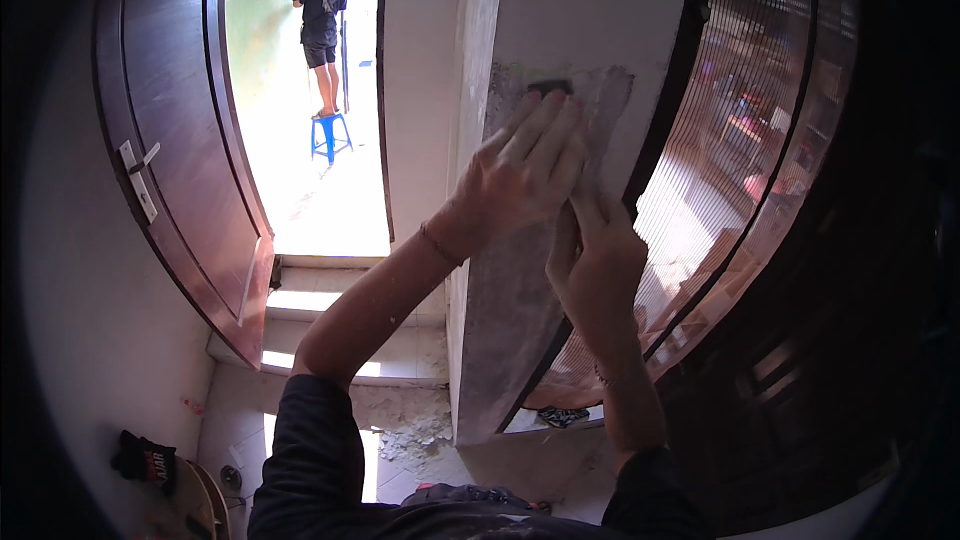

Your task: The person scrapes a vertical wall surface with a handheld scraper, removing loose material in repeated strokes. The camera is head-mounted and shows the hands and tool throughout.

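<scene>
A narrow pale wall (600, 0) stands in front of me, with a rough grey patch (618, 90) at hand height. My left hand (525, 165) reaches up to this patch, its fingers long and pressed together over a small dark flat pad (550, 87). Only the pad's top edge shows above the fingertips; its kind is hidden. Just below and to the right, my right hand (605, 255) is raised with its fingers bent toward the left palm. The two hands overlap or touch, and whatever lies between them is covered. Below them, the wall's surface is darker grey.
To the left a brown door (165, 90) stands ajar beside steps (330, 292). Outside, a person (321, 15) stands on a blue stool (330, 135). Crumbled flakes (415, 430) lie on the floor. A ribbed window panel (690, 180) borders the wall's right side.
</scene>
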`<state>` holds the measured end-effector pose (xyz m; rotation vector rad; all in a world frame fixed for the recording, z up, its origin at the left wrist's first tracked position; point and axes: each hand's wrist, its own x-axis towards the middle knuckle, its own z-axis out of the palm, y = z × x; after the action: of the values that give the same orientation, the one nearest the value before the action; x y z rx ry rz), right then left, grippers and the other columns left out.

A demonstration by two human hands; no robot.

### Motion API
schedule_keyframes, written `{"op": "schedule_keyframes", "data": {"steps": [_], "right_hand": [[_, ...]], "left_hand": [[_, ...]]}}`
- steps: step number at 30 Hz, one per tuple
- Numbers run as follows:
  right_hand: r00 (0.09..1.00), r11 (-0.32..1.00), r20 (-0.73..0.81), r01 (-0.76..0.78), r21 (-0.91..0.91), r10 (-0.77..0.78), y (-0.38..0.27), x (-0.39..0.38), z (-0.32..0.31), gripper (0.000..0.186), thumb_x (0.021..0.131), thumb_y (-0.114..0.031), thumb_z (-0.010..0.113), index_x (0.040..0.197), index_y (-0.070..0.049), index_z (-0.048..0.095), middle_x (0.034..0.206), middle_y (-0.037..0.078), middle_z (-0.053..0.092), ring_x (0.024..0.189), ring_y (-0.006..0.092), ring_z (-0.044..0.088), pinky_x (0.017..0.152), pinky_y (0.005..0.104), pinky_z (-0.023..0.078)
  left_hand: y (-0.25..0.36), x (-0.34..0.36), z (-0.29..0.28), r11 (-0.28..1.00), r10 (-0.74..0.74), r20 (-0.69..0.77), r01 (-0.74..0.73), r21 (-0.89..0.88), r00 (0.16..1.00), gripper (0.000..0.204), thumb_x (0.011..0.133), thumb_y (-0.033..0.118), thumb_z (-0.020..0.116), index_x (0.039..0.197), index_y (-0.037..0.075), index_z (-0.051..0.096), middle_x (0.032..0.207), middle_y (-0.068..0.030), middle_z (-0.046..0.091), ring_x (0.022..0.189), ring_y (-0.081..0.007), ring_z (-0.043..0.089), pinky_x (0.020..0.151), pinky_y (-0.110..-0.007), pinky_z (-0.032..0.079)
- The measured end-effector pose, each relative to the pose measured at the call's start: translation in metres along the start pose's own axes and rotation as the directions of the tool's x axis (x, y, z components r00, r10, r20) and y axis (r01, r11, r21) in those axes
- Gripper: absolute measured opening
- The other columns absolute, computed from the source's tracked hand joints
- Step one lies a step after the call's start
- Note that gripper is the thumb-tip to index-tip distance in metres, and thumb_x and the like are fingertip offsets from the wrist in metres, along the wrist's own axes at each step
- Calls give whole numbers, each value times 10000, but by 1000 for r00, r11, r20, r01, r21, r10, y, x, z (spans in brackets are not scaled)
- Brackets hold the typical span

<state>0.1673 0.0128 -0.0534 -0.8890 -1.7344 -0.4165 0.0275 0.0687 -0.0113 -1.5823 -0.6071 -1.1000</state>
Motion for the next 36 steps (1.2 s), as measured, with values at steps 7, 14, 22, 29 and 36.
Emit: {"op": "schedule_keyframes", "data": {"steps": [7,14,22,29,36], "right_hand": [[999,999,-25,40,0,-40,6,7,4,265,932,-47,641,1186,24,667,837,163,612,672,304,661,582,397,526],[991,995,-106,90,36,-86,4,12,6,235,926,-43,645,1151,19,675,843,164,624,662,315,653,571,391,515],[995,999,-86,53,1,-53,-1,25,-2,209,929,-38,645,1127,20,680,814,142,622,643,295,651,559,379,504],[995,998,-84,42,-37,-45,8,8,6,195,934,-34,635,1114,25,684,777,132,611,601,279,637,531,374,487],[998,1000,-63,20,15,-19,6,10,3,210,931,-34,637,1127,26,683,758,137,603,611,286,637,538,382,489]], "left_hand": [[-4,8,1,998,60,-99,-59,19,993,296,792,101,715,1083,44,717,1249,-96,691,1192,-251,660,1025,-407,559],[-9,11,4,1000,23,-18,-22,16,1000,277,817,115,679,1082,49,721,1282,-88,678,1210,-247,650,1032,-406,549],[-11,23,0,999,18,10,-18,-31,1000,311,804,137,682,1100,45,703,1291,-115,668,1218,-270,644,1047,-418,537],[-4,5,8,998,63,-12,-62,22,998,269,826,132,686,1077,41,713,1255,-121,684,1203,-272,653,1027,-415,551],[-7,13,7,997,65,-29,-64,32,997,275,820,113,690,1083,40,720,1242,-100,691,1189,-256,661,1009,-402,564]]}}
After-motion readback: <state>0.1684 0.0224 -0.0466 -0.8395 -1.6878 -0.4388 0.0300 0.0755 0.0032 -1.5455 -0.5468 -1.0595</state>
